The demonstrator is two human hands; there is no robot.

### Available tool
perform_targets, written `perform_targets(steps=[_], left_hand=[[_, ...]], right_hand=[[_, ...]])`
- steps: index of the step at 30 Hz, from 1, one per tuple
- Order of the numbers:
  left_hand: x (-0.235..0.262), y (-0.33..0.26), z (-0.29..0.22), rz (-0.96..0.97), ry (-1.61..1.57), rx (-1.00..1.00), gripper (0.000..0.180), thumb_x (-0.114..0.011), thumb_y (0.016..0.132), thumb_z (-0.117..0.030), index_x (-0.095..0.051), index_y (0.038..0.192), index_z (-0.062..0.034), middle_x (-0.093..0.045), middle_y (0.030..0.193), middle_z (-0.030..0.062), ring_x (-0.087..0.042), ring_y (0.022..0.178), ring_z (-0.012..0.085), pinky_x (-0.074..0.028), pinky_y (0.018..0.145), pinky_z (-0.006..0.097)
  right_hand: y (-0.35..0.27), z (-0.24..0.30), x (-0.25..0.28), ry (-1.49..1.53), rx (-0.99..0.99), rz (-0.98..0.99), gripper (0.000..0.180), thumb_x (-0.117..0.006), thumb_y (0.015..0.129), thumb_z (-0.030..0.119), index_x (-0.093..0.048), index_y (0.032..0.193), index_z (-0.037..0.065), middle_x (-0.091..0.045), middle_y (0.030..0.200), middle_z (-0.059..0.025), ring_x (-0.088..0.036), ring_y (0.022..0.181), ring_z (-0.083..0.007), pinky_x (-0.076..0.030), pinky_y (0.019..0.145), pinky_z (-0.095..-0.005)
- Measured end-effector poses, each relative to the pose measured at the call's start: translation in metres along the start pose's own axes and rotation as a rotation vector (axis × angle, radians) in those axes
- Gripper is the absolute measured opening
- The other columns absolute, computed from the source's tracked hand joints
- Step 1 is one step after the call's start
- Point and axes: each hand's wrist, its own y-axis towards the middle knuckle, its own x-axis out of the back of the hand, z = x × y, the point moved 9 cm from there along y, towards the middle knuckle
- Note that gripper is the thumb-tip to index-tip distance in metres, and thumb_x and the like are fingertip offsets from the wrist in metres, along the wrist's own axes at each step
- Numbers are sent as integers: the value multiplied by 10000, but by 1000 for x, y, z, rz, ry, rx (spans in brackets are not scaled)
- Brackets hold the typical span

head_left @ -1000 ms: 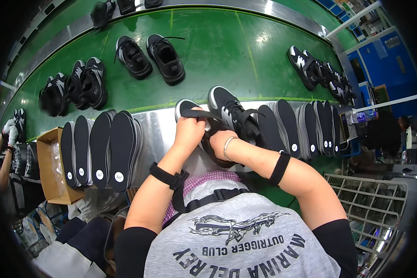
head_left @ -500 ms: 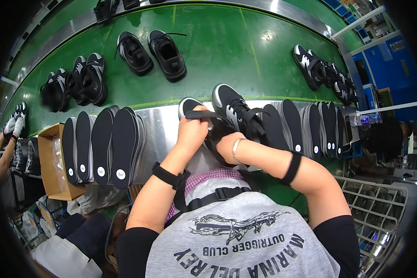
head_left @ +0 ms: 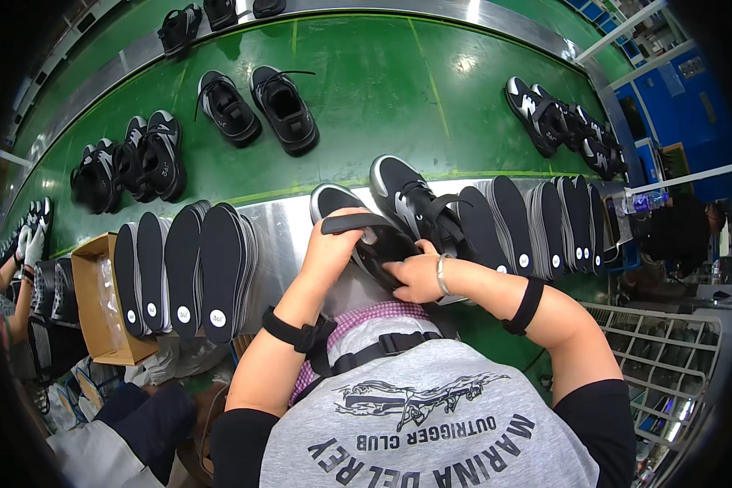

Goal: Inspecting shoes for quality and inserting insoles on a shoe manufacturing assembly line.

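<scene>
Unmoved since the earlier frame on the curved brushed-steel bench edge (head_left: 281, 232) beside the green conveyor belt (head_left: 366, 98), the black mesh sneaker with white rubber toe (head_left: 333, 199) receives a flat black foam insole (head_left: 358, 221), left hand (head_left: 333, 248) fingers curled pinching it, right hand (head_left: 415, 276) fingertips pressed together inside the shoe.

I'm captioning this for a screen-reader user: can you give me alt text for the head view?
Seen from above, a person's left hand bends a dark insole into a black sneaker that the right hand steadies on a metal bench. Rows of insoles flank it, and more sneakers sit on the green conveyor.
</scene>
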Motion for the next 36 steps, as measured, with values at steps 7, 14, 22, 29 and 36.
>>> perform_targets(steps=[7, 14, 22, 29, 36], left_hand=[[-1, -1, 9, -47, 30, 43, 174, -538, 766, -97, -596, 887, 13, -599, 830, 56, -542, 776, 144, -417, 699, 245], [7, 4, -5, -42, 59, -33, 174, -500, 787, -85, -597, 907, -5, -606, 882, 78, -551, 836, 157, -425, 757, 264], [7, -69, -126, -335, 680, -708, 475, -632, 728, -220, -403, 1088, -12, -542, 948, 153, -540, 852, 262, -427, 726, 335], [70, -73, -63, 6, 749, -91, 168, -518, 765, -74, -575, 913, -19, -606, 766, 108, -593, 685, 211, -470, 624, 298], [424, -141, -148, -1162, 1177, -79, 399, -425, 869, -291, -444, 1169, -28, -484, 1114, 194, -491, 1026, 277, -394, 849, 336]], right_hand=[[13, -29, 15, 1509, -58, -531, 205, -558, 824, 218, -575, 803, 14, -594, 689, -42, -554, 623, -114, -443, 626, -239], [-4, -17, 31, 1831, 321, -502, 144, -575, 785, 146, -571, 794, 3, -525, 627, -26, -469, 567, -90, -375, 564, -214], [-65, -18, 56, 1415, 133, -872, 103, -553, 807, 119, -551, 764, 25, -508, 647, 5, -471, 604, -69, -368, 563, -194], [-79, 30, 84, 617, 312, -985, 145, -612, 722, 128, -573, 839, 51, -568, 747, -72, -530, 712, -224, -396, 655, -316], [-115, -102, 34, 904, -186, -1114, 188, -595, 741, 101, -553, 893, -3, -560, 826, -94, -562, 725, -168, -457, 634, -275]])
